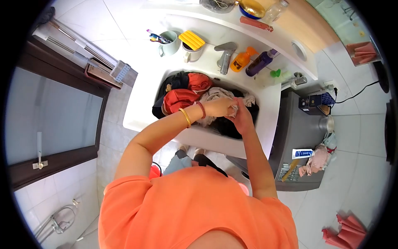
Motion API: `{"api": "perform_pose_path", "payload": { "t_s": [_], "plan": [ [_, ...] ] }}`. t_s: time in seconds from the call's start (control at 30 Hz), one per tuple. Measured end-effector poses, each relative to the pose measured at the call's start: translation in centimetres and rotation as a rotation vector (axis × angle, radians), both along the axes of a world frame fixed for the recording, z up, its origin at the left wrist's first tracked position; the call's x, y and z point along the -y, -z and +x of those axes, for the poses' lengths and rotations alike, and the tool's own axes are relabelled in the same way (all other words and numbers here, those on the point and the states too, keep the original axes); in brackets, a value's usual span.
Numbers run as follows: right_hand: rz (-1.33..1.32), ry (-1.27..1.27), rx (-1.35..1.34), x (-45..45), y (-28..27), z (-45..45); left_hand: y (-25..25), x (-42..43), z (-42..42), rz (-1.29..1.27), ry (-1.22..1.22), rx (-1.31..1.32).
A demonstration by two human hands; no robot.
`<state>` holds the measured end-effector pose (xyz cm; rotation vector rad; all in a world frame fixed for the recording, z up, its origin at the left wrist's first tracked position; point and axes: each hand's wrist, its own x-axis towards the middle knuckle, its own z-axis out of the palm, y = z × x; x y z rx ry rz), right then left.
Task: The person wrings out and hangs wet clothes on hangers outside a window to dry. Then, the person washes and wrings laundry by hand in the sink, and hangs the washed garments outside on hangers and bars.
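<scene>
Pale cloth (234,111) is bunched between our two hands, over the right-hand part of the washbasin (139,103). Our left hand (220,107) grips it with the fingers closed in, and our right hand (243,118) closes on it from the other side, the two hands touching. We cannot tell whether it is part of the beige garment (216,93) just behind.

The washbasin holds a heap of clothes: that beige garment in the middle, red garments (180,100) to its left, and black garments (228,127) along the sides and near edge.

On the ledge behind the basin, we see a pale green mug (168,49) with toothbrushes (159,38) standing in it, and beside it a second mug (192,54) with a yellow ridged block (191,40) across its mouth. Right of the faucet (225,58) stand an orange pump bottle (240,62) and a purple bottle (259,64). On the grey appliance (286,124), a black box (310,105) has a blue patterned item (327,98) at its opening, near a metal cup (327,124).
</scene>
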<state>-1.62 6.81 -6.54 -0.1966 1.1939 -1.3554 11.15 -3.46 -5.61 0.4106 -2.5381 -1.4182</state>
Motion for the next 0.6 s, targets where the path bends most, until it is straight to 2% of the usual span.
{"api": "perform_pose_path", "payload": {
  "t_s": [0.07, 0.1, 0.2, 0.27, 0.33, 0.37, 0.4, 0.47, 0.57, 0.6],
  "plan": [
    [0.010, -0.135, -0.034, 0.3, 2.0, -1.3, 2.3, -0.2, -0.4, -0.002, -0.003, -0.035],
    [0.004, -0.109, -0.088, 0.2, 2.7, -2.0, 2.9, 0.0, 0.3, -0.098, -0.065, -0.073],
    [-0.005, 0.039, -0.241, -0.8, 0.7, -4.1, 4.1, 0.6, 2.8, 0.001, -0.283, 0.226],
    [-0.036, 0.052, -0.502, -1.4, 2.3, -6.5, 9.2, -0.5, 3.5, -0.125, -0.250, 0.242],
    [-0.080, 0.042, -0.794, -1.2, 1.6, -6.9, 10.6, -1.8, 3.5, -0.321, -0.260, 0.264],
    [0.042, -0.056, -1.161, -1.1, 2.9, -7.3, 10.2, -3.0, 3.4, -0.449, -0.289, 0.279],
    [0.014, -0.140, -1.301, -1.0, 4.3, -7.5, 10.0, -3.7, 3.1, -0.575, -0.319, 0.293],
    [-0.035, -0.333, -1.570, -1.0, 6.7, -6.2, 10.0, -4.2, 2.3, -0.589, -0.267, 0.353],
    [0.134, -0.540, -1.761, -0.4, 11.0, -3.4, 10.1, -3.8, 2.2, -0.595, -0.220, 0.392],
    [0.194, -0.607, -1.707, 0.1, 11.5, -2.6, 10.6, -3.4, 2.0, -0.608, -0.206, 0.429]
  ]
}}
